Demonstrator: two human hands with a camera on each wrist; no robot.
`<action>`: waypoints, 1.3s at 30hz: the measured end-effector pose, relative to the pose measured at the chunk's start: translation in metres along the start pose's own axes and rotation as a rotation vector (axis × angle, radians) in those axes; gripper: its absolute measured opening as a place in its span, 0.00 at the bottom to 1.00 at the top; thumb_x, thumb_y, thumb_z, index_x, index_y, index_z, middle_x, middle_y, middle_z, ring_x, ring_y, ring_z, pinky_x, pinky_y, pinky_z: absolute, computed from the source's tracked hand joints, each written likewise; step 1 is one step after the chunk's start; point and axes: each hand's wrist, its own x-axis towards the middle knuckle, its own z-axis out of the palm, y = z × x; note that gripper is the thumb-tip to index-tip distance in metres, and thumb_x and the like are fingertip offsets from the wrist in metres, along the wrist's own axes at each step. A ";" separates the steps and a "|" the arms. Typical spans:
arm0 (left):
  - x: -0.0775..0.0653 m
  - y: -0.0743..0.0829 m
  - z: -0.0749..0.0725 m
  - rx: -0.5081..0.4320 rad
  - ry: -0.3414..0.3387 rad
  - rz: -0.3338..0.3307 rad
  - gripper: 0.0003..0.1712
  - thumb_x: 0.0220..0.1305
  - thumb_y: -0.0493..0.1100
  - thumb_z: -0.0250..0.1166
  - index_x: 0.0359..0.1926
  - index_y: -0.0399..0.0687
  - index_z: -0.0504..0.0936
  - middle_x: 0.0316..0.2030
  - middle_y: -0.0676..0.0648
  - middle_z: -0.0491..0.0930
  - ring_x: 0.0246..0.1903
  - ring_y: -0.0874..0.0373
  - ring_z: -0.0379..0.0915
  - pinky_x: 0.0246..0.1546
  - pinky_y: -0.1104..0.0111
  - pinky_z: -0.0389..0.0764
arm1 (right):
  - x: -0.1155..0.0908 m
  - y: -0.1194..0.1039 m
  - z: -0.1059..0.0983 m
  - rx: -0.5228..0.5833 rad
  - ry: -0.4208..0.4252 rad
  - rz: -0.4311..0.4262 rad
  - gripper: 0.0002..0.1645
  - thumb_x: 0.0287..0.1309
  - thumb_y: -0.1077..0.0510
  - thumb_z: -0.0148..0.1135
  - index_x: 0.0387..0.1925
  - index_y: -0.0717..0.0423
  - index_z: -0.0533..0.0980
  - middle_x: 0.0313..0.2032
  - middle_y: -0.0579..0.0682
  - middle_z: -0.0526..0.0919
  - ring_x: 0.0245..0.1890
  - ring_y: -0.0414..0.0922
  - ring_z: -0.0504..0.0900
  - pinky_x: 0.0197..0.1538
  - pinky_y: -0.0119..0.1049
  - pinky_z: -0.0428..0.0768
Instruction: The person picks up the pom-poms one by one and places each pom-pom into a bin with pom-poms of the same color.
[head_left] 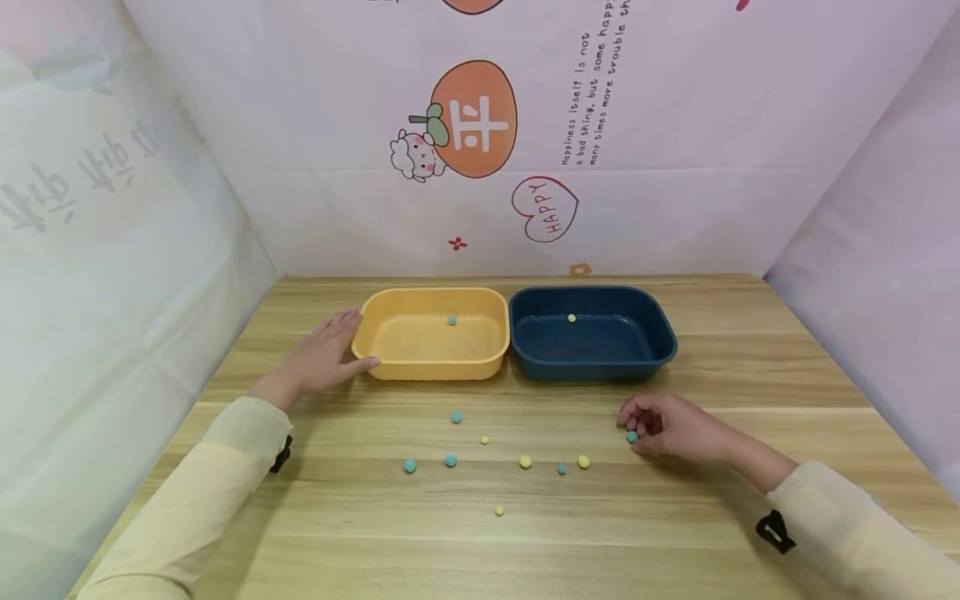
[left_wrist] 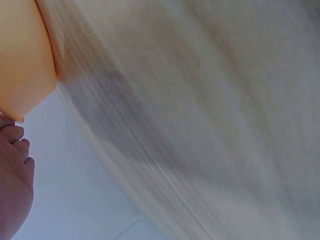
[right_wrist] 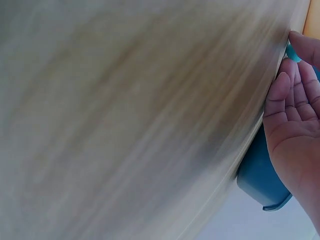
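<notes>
My left hand (head_left: 321,354) rests against the left end of a yellow bin (head_left: 431,372), fingers extended and the thumb along its front rim. In the left wrist view, fingertips (left_wrist: 12,134) touch the bin's edge. Just in front of a dark blue bin (head_left: 592,371), my right hand (head_left: 678,427) pinches a small teal ball (head_left: 632,437) between thumb and fingers, low over the table. The right wrist view shows that ball partly hidden between thumb and fingertips. One teal ball (head_left: 452,321) lies inside the yellow bin, one yellow ball (head_left: 572,318) inside the blue one.
Several loose balls lie on the wooden table (head_left: 375,550), among them a teal ball (head_left: 410,466), a yellow ball (head_left: 525,462) and a smaller yellow ball (head_left: 499,511). Both bins stand side by side near the printed back curtain (head_left: 337,167).
</notes>
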 end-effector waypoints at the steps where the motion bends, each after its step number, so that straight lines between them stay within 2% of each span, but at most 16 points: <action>1: 0.000 0.000 0.000 0.000 0.001 -0.001 0.56 0.67 0.70 0.50 0.74 0.31 0.43 0.74 0.34 0.41 0.73 0.42 0.34 0.72 0.54 0.39 | 0.000 0.000 0.000 0.000 -0.002 0.002 0.16 0.51 0.66 0.71 0.42 0.59 0.77 0.32 0.48 0.78 0.32 0.41 0.75 0.33 0.31 0.78; 14: 0.001 0.001 -0.001 0.003 -0.010 -0.002 0.56 0.67 0.71 0.50 0.74 0.31 0.43 0.74 0.35 0.41 0.73 0.42 0.34 0.72 0.53 0.38 | -0.001 -0.004 -0.002 0.012 -0.007 0.018 0.13 0.53 0.65 0.71 0.41 0.58 0.78 0.32 0.48 0.78 0.32 0.41 0.75 0.34 0.31 0.78; 21: 0.001 0.000 -0.001 0.010 -0.014 -0.004 0.57 0.66 0.71 0.50 0.74 0.32 0.43 0.74 0.35 0.41 0.73 0.42 0.34 0.72 0.53 0.39 | -0.002 -0.005 -0.003 0.054 0.004 0.032 0.13 0.53 0.64 0.71 0.41 0.59 0.78 0.33 0.50 0.78 0.33 0.42 0.75 0.34 0.31 0.79; 30: 0.001 -0.002 0.001 0.017 -0.008 0.003 0.57 0.66 0.71 0.49 0.74 0.31 0.43 0.74 0.35 0.41 0.73 0.42 0.34 0.72 0.53 0.39 | -0.001 -0.018 -0.011 0.087 0.017 -0.028 0.11 0.56 0.65 0.68 0.41 0.60 0.77 0.33 0.51 0.78 0.32 0.44 0.76 0.34 0.31 0.78; 39: 0.001 -0.001 -0.001 0.021 -0.014 0.009 0.56 0.67 0.71 0.49 0.74 0.31 0.43 0.74 0.34 0.41 0.73 0.42 0.34 0.72 0.54 0.38 | 0.007 -0.020 -0.017 0.102 0.072 -0.091 0.13 0.55 0.67 0.68 0.41 0.65 0.75 0.32 0.51 0.77 0.30 0.43 0.75 0.31 0.31 0.77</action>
